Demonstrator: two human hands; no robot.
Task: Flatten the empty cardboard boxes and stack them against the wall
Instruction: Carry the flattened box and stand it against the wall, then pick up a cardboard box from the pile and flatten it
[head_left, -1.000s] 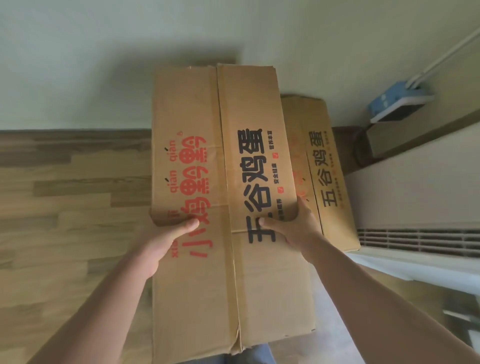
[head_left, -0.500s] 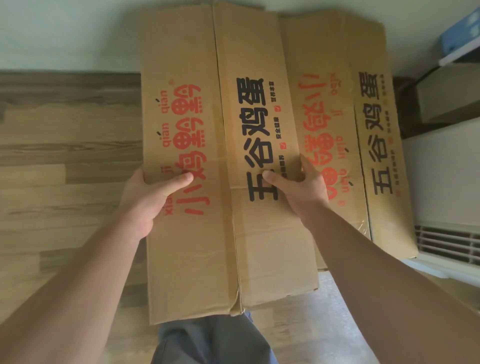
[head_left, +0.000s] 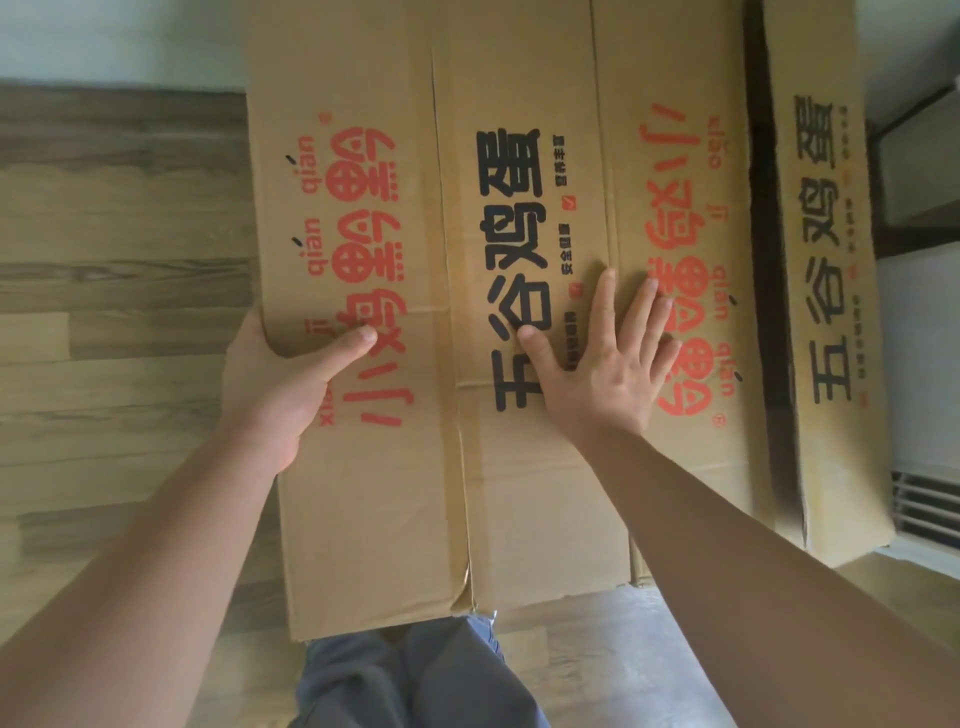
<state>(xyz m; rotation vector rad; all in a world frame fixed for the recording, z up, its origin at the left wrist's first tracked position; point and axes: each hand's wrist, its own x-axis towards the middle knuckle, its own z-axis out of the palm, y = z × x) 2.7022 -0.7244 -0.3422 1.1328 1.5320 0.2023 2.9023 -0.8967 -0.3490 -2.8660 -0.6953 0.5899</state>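
Flattened boxes against pale wall, wood floor.

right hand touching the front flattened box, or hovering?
Touching. Head view: the right hand lies flat, fingers spread, on the front flattened box, across its right edge onto the box behind; no gap visible.

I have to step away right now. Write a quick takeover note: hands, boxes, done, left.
Left hand: gripping the left edge of the front flattened box, thumb on its face.
Right hand: open, palm flat across that box and the second flattened box behind it.
Third box stands further right, towards the wall.
Done: all three look flat.
Left: seat the front box against the stack, then release.
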